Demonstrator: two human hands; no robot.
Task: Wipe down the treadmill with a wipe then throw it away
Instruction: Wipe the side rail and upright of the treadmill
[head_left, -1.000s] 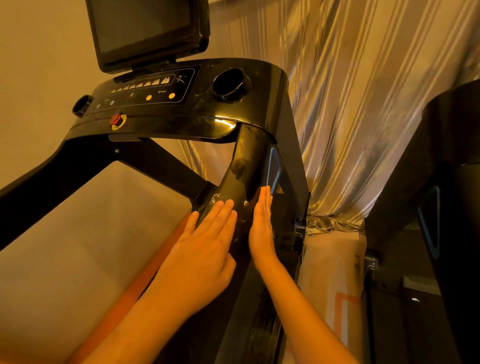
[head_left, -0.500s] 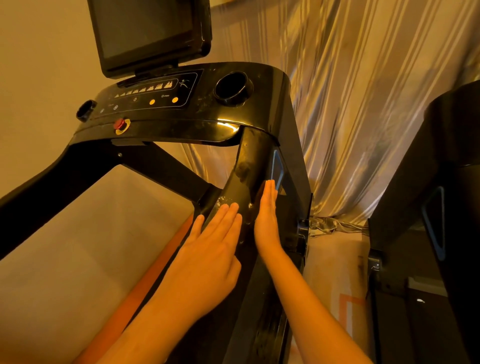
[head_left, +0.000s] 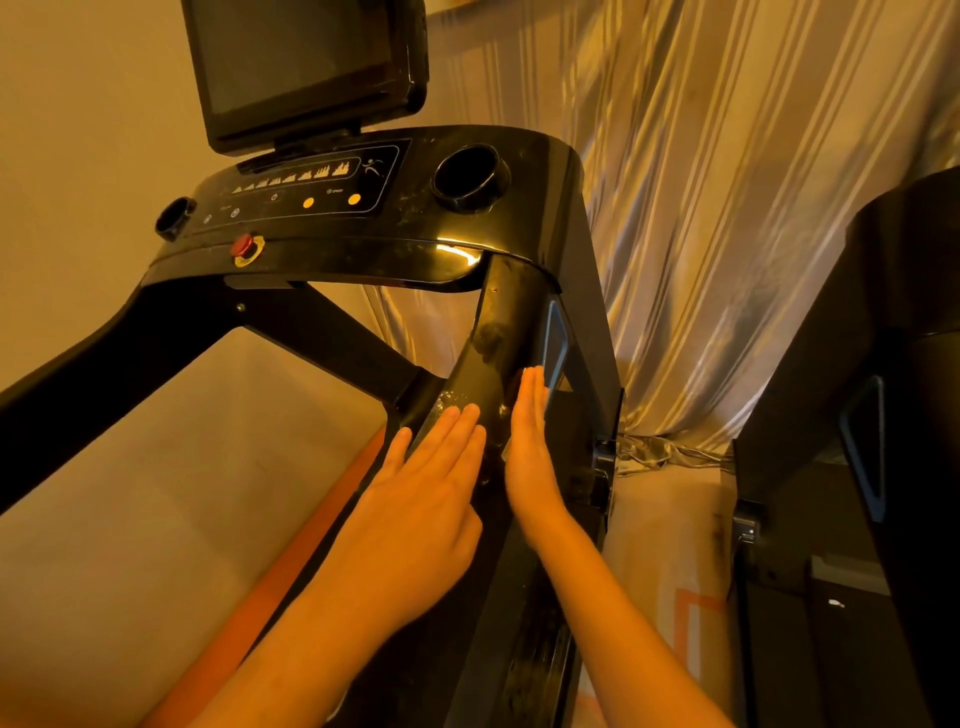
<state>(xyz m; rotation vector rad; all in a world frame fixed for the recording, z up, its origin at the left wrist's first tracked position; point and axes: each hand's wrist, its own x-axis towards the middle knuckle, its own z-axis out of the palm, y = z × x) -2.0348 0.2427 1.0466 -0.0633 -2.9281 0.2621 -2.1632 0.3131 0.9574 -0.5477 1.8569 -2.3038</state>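
As the left hand (head_left: 421, 499) lay flat on the treadmill upright (head_left: 498, 332) at centre frame, fingers straight, the right hand (head_left: 530, 457) pressed alongside. Its fingers were straight and together.

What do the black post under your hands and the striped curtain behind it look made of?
The black treadmill upright post looks like glossy moulded plastic, possibly painted metal: it mirrors the light and shows dusty smudges. The pale striped curtain looks like satin-like fabric: it hangs in soft, shiny vertical folds.
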